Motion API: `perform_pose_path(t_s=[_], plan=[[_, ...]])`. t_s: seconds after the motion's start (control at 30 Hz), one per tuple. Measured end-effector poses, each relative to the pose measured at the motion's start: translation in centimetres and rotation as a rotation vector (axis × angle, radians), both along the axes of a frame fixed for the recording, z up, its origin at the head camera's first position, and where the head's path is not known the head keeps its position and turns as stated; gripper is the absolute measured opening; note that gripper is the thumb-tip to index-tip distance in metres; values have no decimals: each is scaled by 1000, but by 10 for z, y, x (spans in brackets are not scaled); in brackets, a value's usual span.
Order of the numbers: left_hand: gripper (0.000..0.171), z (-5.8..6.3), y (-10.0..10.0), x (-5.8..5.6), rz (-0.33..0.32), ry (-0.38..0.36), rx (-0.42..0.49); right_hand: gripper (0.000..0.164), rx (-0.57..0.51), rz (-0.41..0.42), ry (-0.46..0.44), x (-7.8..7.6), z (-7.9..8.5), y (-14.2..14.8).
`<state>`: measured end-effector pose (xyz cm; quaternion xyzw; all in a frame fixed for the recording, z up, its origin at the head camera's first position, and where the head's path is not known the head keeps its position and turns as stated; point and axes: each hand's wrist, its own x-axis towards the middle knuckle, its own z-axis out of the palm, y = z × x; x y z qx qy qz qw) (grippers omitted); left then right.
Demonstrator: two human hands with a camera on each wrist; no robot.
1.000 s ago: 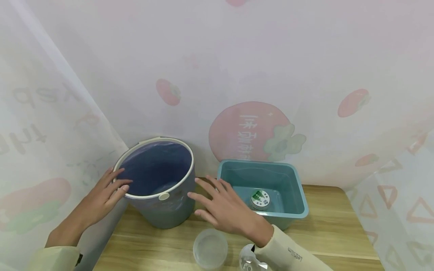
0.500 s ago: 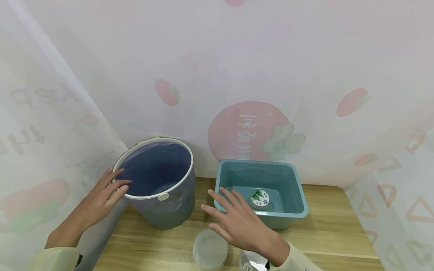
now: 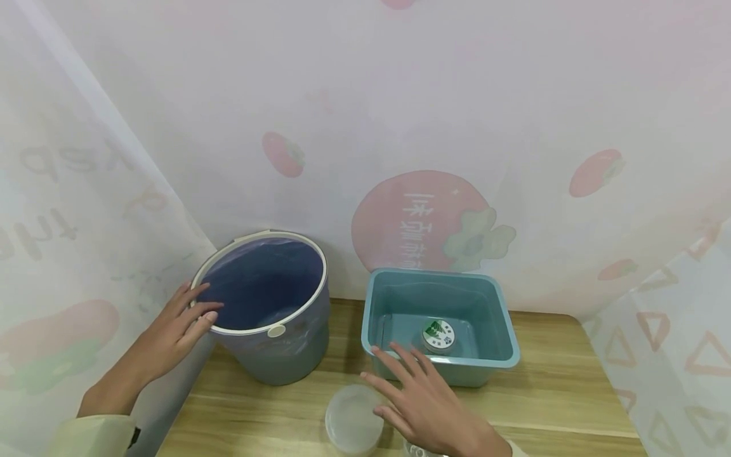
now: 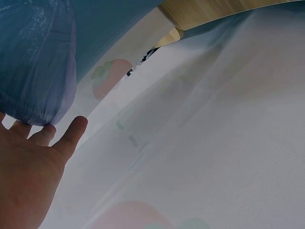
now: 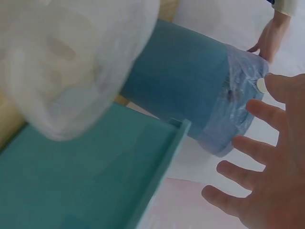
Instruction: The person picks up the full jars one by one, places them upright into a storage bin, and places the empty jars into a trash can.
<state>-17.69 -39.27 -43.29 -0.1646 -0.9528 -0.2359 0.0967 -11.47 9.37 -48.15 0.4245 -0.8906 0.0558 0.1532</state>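
A trash bin [image 3: 280, 358] with a cream rim ring [image 3: 268, 233] stands on the left of the table, lined with a bluish-purple plastic bag [image 4: 43, 62]. My left hand [image 3: 162, 339] rests its loosely spread fingers on the left part of that rim. My right hand [image 3: 428, 403], fingers spread and holding nothing, hovers before the front edge of a teal plastic basin [image 3: 505, 330]. Inside the basin sits a small round container [image 3: 438, 334] with a white and green lid. A translucent round tub [image 3: 354, 419] lies close to the right fingertips.
A clear plastic item [image 3: 417, 449] is partly hidden beneath my right hand at the bottom edge. Pale curtains [image 3: 542, 241] printed with strawberries hang behind and beside the wooden table [image 3: 559, 393].
My right hand has drawn back from beside the bin, moving right and toward me, past the basin's front corner. The left hand stays on the bin rim.
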Motion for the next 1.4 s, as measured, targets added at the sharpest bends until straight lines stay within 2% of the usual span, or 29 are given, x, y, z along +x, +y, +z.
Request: perform_pose_path(t_s=[0.17,0.4,0.57,0.8,0.93,1.07,1.2,1.4], plan=[[35,1,1,-1,0,-4,-2,52,-11,-4,-4,8,-12,10],[37,1,2,0,13,-19,-9,59,-32,17,85,16,-35,20],[37,0,0,1,13,-18,-8,53,-38,18,132,22,-57,23],[38,-2,-1,-1,26,-31,-8,49,-7,-14,135,27,-80,23],[38,-2,-1,-2,22,-30,-4,57,28,-7,136,29,-95,25],[37,-2,-1,-2,20,-25,-4,67,75,-12,72,31,-106,30],[38,-2,-1,-3,19,-22,-3,70,92,-37,16,32,-114,33],[37,-2,-1,-2,12,-13,-2,71,58,-65,79,33,-126,34]])
